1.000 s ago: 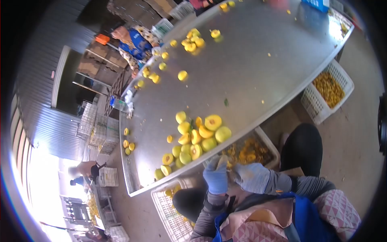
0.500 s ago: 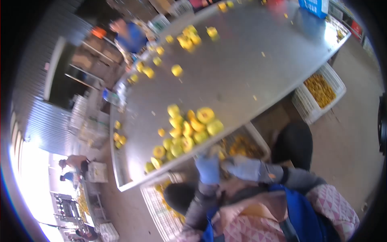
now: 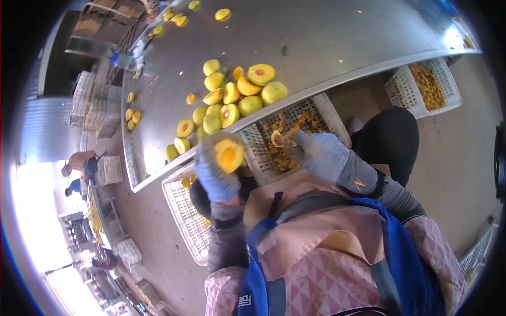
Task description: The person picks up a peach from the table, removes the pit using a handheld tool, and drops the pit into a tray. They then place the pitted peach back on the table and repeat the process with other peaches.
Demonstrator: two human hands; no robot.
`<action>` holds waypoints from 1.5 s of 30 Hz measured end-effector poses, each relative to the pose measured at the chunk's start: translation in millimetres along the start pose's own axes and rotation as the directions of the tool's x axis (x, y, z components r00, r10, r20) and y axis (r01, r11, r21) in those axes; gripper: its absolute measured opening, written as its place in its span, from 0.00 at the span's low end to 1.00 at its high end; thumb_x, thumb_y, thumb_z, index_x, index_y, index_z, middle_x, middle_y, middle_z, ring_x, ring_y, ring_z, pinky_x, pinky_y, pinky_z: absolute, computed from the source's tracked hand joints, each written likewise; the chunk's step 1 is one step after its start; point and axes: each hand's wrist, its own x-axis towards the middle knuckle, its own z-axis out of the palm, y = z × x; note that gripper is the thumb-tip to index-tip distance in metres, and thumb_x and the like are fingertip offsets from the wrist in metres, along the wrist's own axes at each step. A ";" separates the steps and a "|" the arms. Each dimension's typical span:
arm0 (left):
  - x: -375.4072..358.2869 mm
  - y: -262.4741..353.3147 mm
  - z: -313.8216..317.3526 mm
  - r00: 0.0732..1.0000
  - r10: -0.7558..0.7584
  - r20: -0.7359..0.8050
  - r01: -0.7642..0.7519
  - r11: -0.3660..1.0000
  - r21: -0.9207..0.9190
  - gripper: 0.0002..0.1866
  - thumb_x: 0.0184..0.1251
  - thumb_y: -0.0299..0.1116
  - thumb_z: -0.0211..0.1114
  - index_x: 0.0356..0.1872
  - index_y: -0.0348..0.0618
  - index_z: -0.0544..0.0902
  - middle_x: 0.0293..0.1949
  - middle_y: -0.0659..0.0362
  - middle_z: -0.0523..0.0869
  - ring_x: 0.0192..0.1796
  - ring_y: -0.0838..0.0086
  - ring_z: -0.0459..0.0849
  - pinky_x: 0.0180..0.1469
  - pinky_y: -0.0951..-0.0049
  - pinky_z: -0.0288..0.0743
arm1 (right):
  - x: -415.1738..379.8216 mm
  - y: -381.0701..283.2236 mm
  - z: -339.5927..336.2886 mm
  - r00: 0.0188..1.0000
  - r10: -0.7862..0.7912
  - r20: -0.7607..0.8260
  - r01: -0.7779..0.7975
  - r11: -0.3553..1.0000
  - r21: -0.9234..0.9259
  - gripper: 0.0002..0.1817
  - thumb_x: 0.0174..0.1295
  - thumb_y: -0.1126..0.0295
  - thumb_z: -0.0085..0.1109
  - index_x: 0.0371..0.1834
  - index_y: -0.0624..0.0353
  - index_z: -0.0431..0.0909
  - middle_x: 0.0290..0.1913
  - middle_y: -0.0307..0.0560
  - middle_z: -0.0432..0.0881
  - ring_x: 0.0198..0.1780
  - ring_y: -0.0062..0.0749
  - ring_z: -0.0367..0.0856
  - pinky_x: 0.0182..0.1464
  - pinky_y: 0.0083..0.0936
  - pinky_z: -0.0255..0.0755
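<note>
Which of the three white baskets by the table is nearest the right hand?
The middle basket: the right hand appears just over it, while the left basket and right basket stand farther off.

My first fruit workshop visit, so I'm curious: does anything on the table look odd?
Slightly: a green scrap, perhaps a leaf, lies on the metal table, stray because it sits apart from the fruit pile. Small bits are scattered there too.

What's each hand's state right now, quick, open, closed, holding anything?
Left hand: closed on a cut yellow stone fruit.
Right hand: fingers partly curled; grip too blurred to tell.
</note>
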 end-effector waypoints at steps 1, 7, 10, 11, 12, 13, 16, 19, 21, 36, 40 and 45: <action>-6.1 20.0 -10.1 0.996 0.044 -0.083 -0.046 0.999 -0.027 0.22 0.79 0.44 0.46 0.39 0.35 0.81 0.33 0.54 0.84 0.31 0.73 0.82 0.33 0.75 0.79 | -0.6 0.8 1.7 0.999 0.028 0.039 -0.025 0.998 -0.058 0.15 0.67 0.56 0.54 0.44 0.57 0.72 0.30 0.58 0.82 0.33 0.57 0.82 0.34 0.46 0.76; 7.6 -23.2 -202.9 0.943 0.070 -0.326 0.039 0.947 0.318 0.15 0.71 0.40 0.61 0.38 0.37 0.84 0.29 0.61 0.82 0.33 0.79 0.78 0.39 0.76 0.75 | -3.0 -5.0 -1.2 0.995 -0.021 0.101 0.033 0.993 -0.113 0.17 0.67 0.54 0.54 0.41 0.59 0.74 0.27 0.57 0.82 0.32 0.54 0.83 0.34 0.47 0.75; 20.5 -37.6 -254.9 0.989 -0.123 -0.085 0.094 0.065 0.993 0.16 0.65 0.41 0.63 0.45 0.39 0.85 0.38 0.50 0.87 0.40 0.66 0.85 0.47 0.67 0.76 | -2.2 -3.0 4.5 0.992 -0.041 0.117 0.054 0.992 -0.116 0.15 0.66 0.57 0.56 0.39 0.59 0.74 0.27 0.57 0.82 0.31 0.54 0.83 0.33 0.46 0.75; 28.9 -46.8 -262.7 0.988 -0.122 -0.096 0.105 0.066 0.992 0.16 0.65 0.41 0.63 0.45 0.39 0.85 0.38 0.50 0.87 0.40 0.66 0.85 0.47 0.67 0.76 | -0.7 -2.4 6.9 0.994 -0.069 0.087 0.078 0.992 -0.095 0.13 0.64 0.59 0.58 0.38 0.59 0.73 0.27 0.57 0.82 0.30 0.55 0.82 0.32 0.46 0.75; 42.5 -50.6 -261.0 0.997 -0.034 -0.067 0.074 0.283 0.956 0.16 0.64 0.40 0.63 0.45 0.39 0.85 0.41 0.48 0.87 0.43 0.63 0.85 0.49 0.67 0.76 | 0.8 -2.4 7.9 0.993 -0.078 0.094 0.087 0.991 -0.097 0.13 0.64 0.59 0.58 0.38 0.59 0.73 0.27 0.57 0.82 0.30 0.55 0.82 0.32 0.46 0.75; 57.3 -53.6 -257.9 0.997 0.058 -0.058 0.023 0.483 0.875 0.16 0.64 0.40 0.63 0.45 0.40 0.86 0.44 0.47 0.87 0.46 0.59 0.85 0.52 0.66 0.76 | 2.1 -2.4 8.5 0.993 -0.084 0.087 0.092 0.991 -0.098 0.13 0.64 0.59 0.58 0.38 0.59 0.74 0.27 0.57 0.82 0.30 0.55 0.82 0.32 0.46 0.75; 110.7 -44.8 -211.0 0.995 0.104 -0.009 -0.044 0.495 0.868 0.17 0.64 0.40 0.62 0.46 0.39 0.85 0.47 0.48 0.86 0.50 0.59 0.84 0.55 0.67 0.75 | 4.4 -4.8 9.9 0.993 -0.083 0.083 0.091 0.991 -0.095 0.13 0.64 0.59 0.58 0.38 0.59 0.74 0.26 0.56 0.81 0.30 0.55 0.82 0.32 0.45 0.75; 164.8 -58.7 -180.5 0.999 0.030 0.028 -0.039 0.505 0.862 0.22 0.62 0.44 0.64 0.52 0.41 0.83 0.49 0.48 0.86 0.54 0.56 0.83 0.57 0.65 0.74 | 10.1 -6.4 10.0 0.993 -0.075 0.090 0.084 0.991 -0.099 0.13 0.64 0.59 0.59 0.38 0.59 0.74 0.27 0.56 0.81 0.30 0.55 0.82 0.32 0.45 0.75; 190.7 -72.9 -156.7 0.997 -0.075 0.019 0.011 0.379 0.925 0.24 0.59 0.46 0.67 0.54 0.42 0.82 0.50 0.48 0.85 0.54 0.56 0.83 0.57 0.64 0.74 | 10.3 -7.2 11.3 0.993 -0.061 0.099 0.072 0.991 -0.112 0.13 0.64 0.59 0.59 0.39 0.59 0.73 0.27 0.56 0.81 0.30 0.55 0.82 0.31 0.44 0.75; 54.1 -8.7 -9.8 0.913 -0.292 0.284 0.336 0.934 -0.120 0.17 0.63 0.32 0.62 0.53 0.39 0.76 0.42 0.56 0.82 0.41 0.73 0.82 0.40 0.75 0.80 | 26.5 -31.3 4.1 0.998 0.004 -0.056 0.025 0.856 0.516 0.22 0.69 0.54 0.54 0.51 0.63 0.71 0.35 0.65 0.80 0.39 0.62 0.80 0.39 0.46 0.72; 17.4 -12.8 36.4 0.889 -0.307 0.340 0.429 0.819 -0.382 0.27 0.72 0.49 0.56 0.60 0.37 0.72 0.51 0.52 0.79 0.50 0.67 0.81 0.48 0.69 0.81 | 20.6 -29.4 2.8 0.991 0.073 -0.115 -0.015 0.896 0.444 0.20 0.68 0.56 0.56 0.51 0.63 0.71 0.34 0.64 0.80 0.37 0.61 0.81 0.37 0.45 0.73; 2.3 -10.8 59.3 0.938 -0.176 0.299 0.287 0.879 -0.381 0.37 0.73 0.62 0.47 0.64 0.34 0.69 0.54 0.50 0.77 0.56 0.66 0.78 0.61 0.66 0.73 | 14.8 -25.6 3.2 0.971 0.043 -0.234 0.040 0.941 0.337 0.18 0.67 0.59 0.57 0.48 0.62 0.72 0.30 0.62 0.80 0.31 0.59 0.81 0.32 0.45 0.74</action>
